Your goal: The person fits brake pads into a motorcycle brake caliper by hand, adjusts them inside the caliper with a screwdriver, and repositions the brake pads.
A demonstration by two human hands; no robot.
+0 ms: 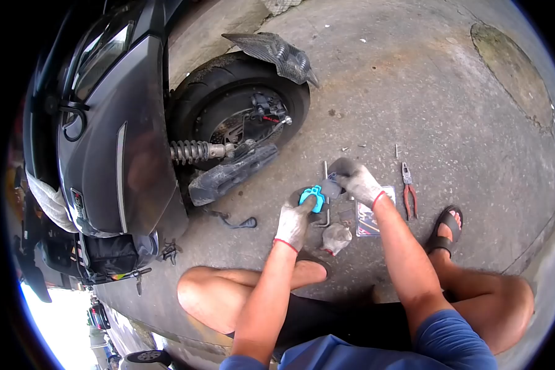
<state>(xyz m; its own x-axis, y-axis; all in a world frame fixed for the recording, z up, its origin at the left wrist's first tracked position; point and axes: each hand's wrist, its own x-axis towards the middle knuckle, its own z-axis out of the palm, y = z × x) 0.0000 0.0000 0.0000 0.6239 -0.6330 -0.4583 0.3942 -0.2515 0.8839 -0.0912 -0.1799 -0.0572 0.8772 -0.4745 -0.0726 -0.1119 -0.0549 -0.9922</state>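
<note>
My left hand (292,223), in a grey-and-white work glove, is closed on a teal brake pad (313,198), with the thumb across its face. Close to its right, my right hand (359,180), gloved alike, grips a flat dark grey piece (331,188) whose kind I cannot make out for sure. The two pieces are side by side, and whether they touch is unclear. Under the hands lies an L-shaped hex key (324,221), partly hidden. Near my right wrist is a printed packaging card (369,221). A crumpled whitish glove or rag (337,238) rests below the hands.
Red-handled pliers (409,192) lie to the right, with several small bolts (397,150) beyond. A scooter (135,142) stands on the left, its rear wheel (197,92) and brake caliper (266,106) exposed. A dark lever (243,222) lies on the concrete near my left hand.
</note>
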